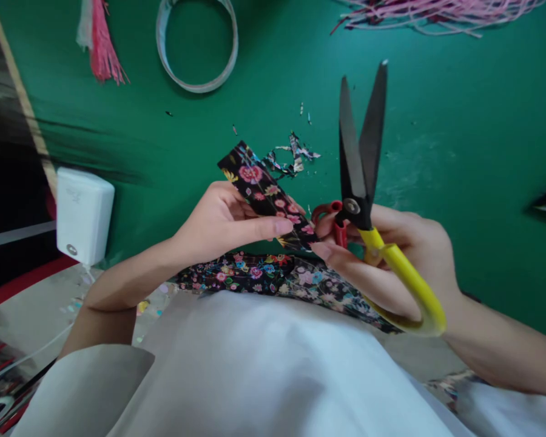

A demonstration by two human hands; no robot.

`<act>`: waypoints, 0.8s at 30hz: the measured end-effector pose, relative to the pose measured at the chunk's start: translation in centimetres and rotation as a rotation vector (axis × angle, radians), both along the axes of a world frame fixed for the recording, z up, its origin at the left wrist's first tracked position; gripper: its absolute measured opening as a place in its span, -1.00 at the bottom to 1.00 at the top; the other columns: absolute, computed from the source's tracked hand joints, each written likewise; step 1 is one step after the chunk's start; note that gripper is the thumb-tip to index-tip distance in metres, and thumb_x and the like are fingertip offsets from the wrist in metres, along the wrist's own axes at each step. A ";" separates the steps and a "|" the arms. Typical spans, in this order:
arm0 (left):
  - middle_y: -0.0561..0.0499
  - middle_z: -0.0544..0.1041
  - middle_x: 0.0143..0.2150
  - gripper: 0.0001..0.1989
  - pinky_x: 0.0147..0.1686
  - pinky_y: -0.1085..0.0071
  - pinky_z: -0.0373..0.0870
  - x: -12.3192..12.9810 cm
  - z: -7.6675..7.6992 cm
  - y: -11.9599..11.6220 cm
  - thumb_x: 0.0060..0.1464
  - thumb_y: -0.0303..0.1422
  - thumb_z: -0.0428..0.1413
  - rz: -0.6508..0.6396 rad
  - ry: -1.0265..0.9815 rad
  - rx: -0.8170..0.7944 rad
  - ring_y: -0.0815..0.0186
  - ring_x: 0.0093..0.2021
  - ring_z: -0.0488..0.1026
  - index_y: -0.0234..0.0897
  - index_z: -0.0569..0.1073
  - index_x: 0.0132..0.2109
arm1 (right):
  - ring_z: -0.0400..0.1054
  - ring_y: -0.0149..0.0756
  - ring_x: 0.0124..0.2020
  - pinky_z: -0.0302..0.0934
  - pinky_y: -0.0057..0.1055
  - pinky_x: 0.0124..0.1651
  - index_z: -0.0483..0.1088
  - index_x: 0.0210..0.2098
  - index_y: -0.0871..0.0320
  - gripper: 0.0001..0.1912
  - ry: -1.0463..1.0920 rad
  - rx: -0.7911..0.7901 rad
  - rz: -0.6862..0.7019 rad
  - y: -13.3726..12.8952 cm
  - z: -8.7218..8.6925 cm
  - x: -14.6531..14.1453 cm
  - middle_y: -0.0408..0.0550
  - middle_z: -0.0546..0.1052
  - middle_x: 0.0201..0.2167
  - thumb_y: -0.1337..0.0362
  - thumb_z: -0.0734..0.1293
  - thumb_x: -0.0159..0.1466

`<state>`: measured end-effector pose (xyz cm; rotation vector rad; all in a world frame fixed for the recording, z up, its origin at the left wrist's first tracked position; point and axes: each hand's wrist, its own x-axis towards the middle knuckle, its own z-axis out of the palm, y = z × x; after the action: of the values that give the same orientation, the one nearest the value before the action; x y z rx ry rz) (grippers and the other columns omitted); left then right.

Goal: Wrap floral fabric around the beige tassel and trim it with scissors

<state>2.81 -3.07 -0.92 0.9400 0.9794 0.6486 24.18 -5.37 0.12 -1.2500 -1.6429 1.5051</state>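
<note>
A black strip of floral fabric [266,193] is stretched at a slant between my hands. My left hand [236,221] grips its middle, thumb on top and fingers underneath. At the strip's lower right end, the thumb and fingertips of my right hand [400,261] pinch the edge. The same right hand carries a pair of scissors [351,205] with one yellow and one red handle; its blades point away from me and stand apart, not touching the strip. More floral fabric [255,273] lies along the table's near edge, against my body.
Small dark fabric scraps [295,155] lie on the green table [459,152] beyond my hands. A tape-like ring [198,88], a pink tassel [102,48] and pink cords [437,12] are farther back. A white box-shaped device [84,212] sits at the left edge.
</note>
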 end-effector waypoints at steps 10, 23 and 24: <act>0.10 0.65 -0.28 -0.88 -0.37 0.56 0.52 0.2 -0.1 -0.2 0.00 -0.40 0.30 0.016 -0.003 -0.008 0.41 -0.31 0.58 -0.15 0.63 -0.24 | 0.06 -0.57 -0.58 -0.04 -0.57 -0.57 0.30 -0.41 0.12 -0.77 -0.070 0.010 0.027 -0.3 -0.6 0.5 -0.31 0.31 -0.59 0.28 0.46 0.16; 0.07 0.66 -0.28 -0.71 -0.34 0.51 0.56 0.1 0.5 0.1 0.20 -0.12 0.10 0.111 -0.051 -0.138 0.34 -0.27 0.63 -0.18 0.61 -0.14 | 0.06 -0.60 -0.60 -0.06 -0.56 -0.59 0.25 -0.47 0.14 -0.79 0.043 -0.275 -0.027 0.0 0.6 -0.4 -0.29 0.26 -0.60 0.37 0.40 0.16; 0.06 0.66 -0.28 -0.68 -0.38 0.51 0.55 0.1 0.3 0.1 0.19 -0.10 0.10 0.109 -0.045 -0.147 0.33 -0.29 0.63 -0.19 0.61 -0.12 | 0.09 -0.58 -0.61 -0.03 -0.56 -0.59 0.26 -0.48 0.14 -0.79 0.068 -0.344 -0.035 0.1 0.5 -0.5 -0.28 0.27 -0.60 0.35 0.41 0.14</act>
<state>2.95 -3.01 -0.57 0.7436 1.0291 0.6770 23.71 -5.32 0.65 -1.3781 -1.3491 1.8420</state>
